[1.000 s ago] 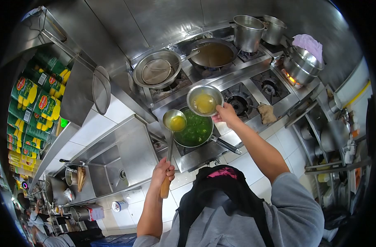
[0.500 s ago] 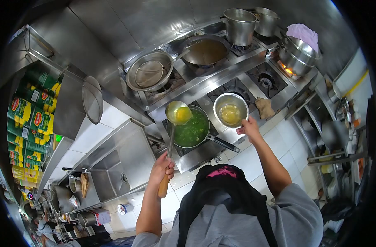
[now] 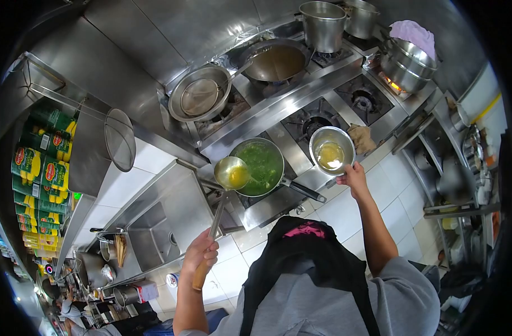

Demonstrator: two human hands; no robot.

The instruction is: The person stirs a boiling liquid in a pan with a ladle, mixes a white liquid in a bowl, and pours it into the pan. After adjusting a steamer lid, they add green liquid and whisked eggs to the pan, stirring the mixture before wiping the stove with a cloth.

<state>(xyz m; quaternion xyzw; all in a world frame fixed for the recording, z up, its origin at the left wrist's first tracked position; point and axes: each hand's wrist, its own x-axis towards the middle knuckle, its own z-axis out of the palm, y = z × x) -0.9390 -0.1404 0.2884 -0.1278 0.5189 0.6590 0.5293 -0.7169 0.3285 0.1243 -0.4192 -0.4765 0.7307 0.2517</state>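
My left hand (image 3: 200, 252) is wrapped round the wooden-handled ladle (image 3: 232, 173), whose bowl holds yellow liquid like egg. That bowl hangs over the left edge of a black-handled pan (image 3: 258, 166) of green soup on the stove. The fingers of my right hand (image 3: 352, 177) grip the lower rim of a metal bowl (image 3: 332, 150), which has some clear yellowish liquid in it. The metal bowl is to the right of the pan, near a front burner and a brown cloth (image 3: 361, 139).
Behind are a wok of brown liquid (image 3: 275, 60), a colander basin (image 3: 200, 92), tall pots (image 3: 323, 28) and a steamer (image 3: 408, 64) over flame. A sink (image 3: 152, 235) and stacked cans (image 3: 40, 168) lie left; a rack (image 3: 457, 213) stands right. Another person (image 3: 71, 308) is at the lower left.
The ladle has moved down and left, from over the pan's upper left to its left edge. My right hand has shifted the metal bowl to the right, away from the pan.
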